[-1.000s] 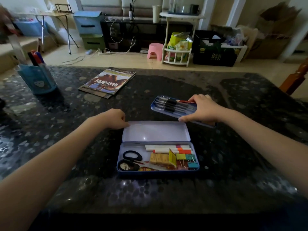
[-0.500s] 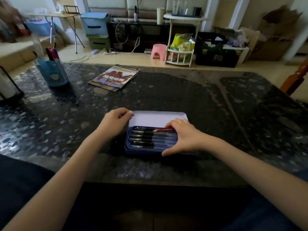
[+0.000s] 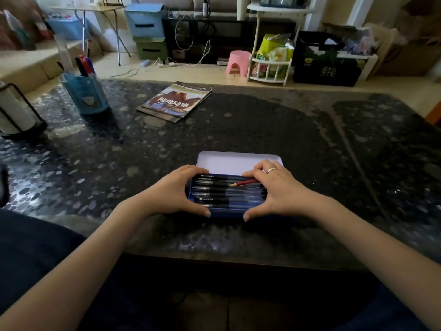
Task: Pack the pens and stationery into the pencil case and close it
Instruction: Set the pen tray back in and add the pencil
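Observation:
A blue tin pencil case (image 3: 226,212) lies open on the dark table near its front edge, its pale lid (image 3: 229,162) tipped back. A blue tray with several black pens (image 3: 214,194) and a red pencil (image 3: 243,183) sits in the case and covers what is underneath. My left hand (image 3: 173,194) grips the case's left end, fingers on the far edge and thumb on the near edge. My right hand (image 3: 280,189) grips the right end the same way and wears a ring.
A blue pen cup (image 3: 84,91) with markers stands at the back left, beside a black wire holder (image 3: 16,113). A magazine (image 3: 175,101) lies at the back centre. The table's front edge (image 3: 214,256) is close to my lap.
My right hand carried the pen tray from the table onto the open case, covering the stationery. Both hands have since moved to the case's two ends.

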Motion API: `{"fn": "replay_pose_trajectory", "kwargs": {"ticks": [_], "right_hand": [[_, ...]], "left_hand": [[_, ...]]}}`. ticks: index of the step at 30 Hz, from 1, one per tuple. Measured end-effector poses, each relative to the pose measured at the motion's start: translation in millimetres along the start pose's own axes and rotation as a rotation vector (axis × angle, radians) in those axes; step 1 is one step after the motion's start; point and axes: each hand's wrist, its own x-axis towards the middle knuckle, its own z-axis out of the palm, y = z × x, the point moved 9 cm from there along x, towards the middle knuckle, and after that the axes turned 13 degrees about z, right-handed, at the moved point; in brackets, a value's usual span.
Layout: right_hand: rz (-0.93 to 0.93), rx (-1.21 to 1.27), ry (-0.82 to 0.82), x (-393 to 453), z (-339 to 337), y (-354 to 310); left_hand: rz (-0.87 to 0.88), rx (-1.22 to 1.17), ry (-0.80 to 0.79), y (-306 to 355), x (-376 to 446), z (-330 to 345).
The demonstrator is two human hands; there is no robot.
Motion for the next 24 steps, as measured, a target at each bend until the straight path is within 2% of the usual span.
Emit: {"fn": "replay_pose_trajectory", "kwargs": {"ticks": [5,10,13,16,19,24], "right_hand": [[0.003,-0.060,0.004,0.0,-0.8,2.2],[0.022,-0.064,-0.036,-2.9,4.6,8.0],[0.132,0.147,-0.070,1.7,2.2,23.6],[0.239,0.425,0.120,10.6,-20.8,55.9],[0.358,0.374,0.317,10.2,-35.0,95.1],[0.525,0.317,0.418,-0.6,-28.4,124.3]], "left_hand": [[-0.005,0.083,-0.067,9.4,2.7,2.4],[-0.055,0.017,-0.066,-0.1,-3.7,11.0],[-0.061,0.009,-0.063,-4.5,-2.1,10.5],[-0.045,-0.016,-0.012,-5.8,1.4,9.0],[-0.035,-0.051,0.052,-6.6,3.2,5.2],[0.005,-0.015,0.004,1.0,9.5,0.7]]}}
